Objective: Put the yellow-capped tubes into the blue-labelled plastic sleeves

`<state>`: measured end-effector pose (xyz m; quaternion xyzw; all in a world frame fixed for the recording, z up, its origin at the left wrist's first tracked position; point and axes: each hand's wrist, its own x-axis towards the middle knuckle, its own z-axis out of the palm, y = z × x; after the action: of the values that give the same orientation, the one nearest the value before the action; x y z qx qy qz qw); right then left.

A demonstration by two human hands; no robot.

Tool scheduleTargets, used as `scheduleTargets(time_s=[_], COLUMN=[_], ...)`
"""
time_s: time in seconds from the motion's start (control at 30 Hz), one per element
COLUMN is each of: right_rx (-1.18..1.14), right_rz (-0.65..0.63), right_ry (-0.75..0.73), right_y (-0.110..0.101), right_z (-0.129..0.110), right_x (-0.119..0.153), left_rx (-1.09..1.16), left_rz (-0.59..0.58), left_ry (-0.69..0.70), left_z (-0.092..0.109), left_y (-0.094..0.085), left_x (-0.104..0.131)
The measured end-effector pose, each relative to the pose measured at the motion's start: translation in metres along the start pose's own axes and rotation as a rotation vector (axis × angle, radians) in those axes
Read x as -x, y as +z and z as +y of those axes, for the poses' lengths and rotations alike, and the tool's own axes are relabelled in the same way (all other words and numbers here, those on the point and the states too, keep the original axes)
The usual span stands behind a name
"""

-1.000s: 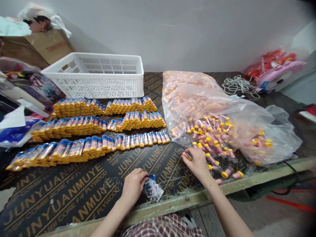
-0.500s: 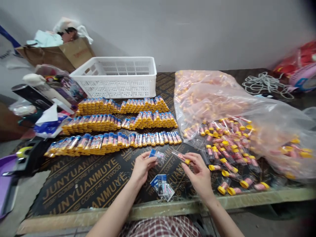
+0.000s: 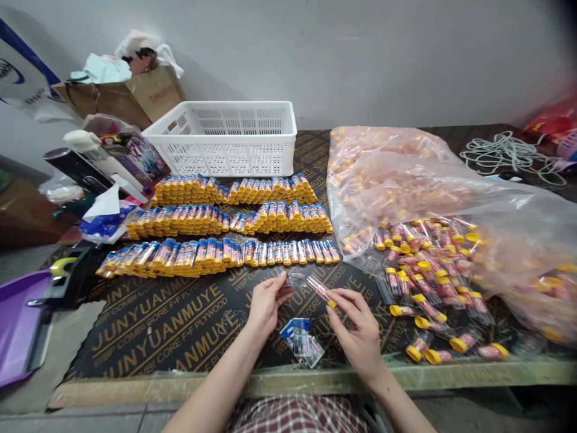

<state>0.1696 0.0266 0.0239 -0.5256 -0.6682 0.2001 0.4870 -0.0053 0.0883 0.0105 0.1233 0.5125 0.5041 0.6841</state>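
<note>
Since half a second ago both hands sit closer together; left hand (image 3: pixel 265 300) pinches a small clear sachet (image 3: pixel 295 278), right hand (image 3: pixel 358 328) grips a yellow-capped tube (image 3: pixel 321 291); misaligned, the sachet may crumple at the tube mouth or slip onto the table (image 3: pixel 157 337).

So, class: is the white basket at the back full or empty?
Cannot tell for sure. Light passes through the basket's slotted walls and nothing shows above its rim, but its floor is hidden.

Bare forearms, no sleeves; red-and-white checked garment (image 3: pixel 293 418) at the lap.
</note>
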Motion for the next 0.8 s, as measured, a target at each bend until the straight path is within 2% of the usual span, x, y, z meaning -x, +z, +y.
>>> scheduleTargets(time_s=[0.1,0.23,0.47,0.57,0.67,0.8], right_rx=[-0.029,-0.102,-0.009,-0.040,-0.123,-0.192], right_rz=[-0.084,-0.209,-0.208,-0.299,-0.418,-0.475], right_ry=[-0.002,0.004,-0.076,-0.098,-0.112,-0.109], right_y=[0.001,0.003,0.008,0.006,0.004,0.004], right_z=[-0.001,0.002,0.010,0.010,0.009,0.009], right_x=[-0.001,0.000,-0.002,-0.008,-0.012,-0.011], left_rx=[-0.041,-0.067,-0.149,-0.245,-0.309,-0.345], left_rz=[-0.020,-0.108,-0.276,-0.370,-0.427,-0.464], left_ry=[0.053,0.119,-0.008,-0.100,-0.136,-0.164], left_z=[-0.001,0.000,0.002,0.000,-0.003,-0.005], left_y=[0.003,0.009,0.011,0.009,0.008,0.008], left_x=[0.003,0.010,0.022,0.027,0.030,0.031])
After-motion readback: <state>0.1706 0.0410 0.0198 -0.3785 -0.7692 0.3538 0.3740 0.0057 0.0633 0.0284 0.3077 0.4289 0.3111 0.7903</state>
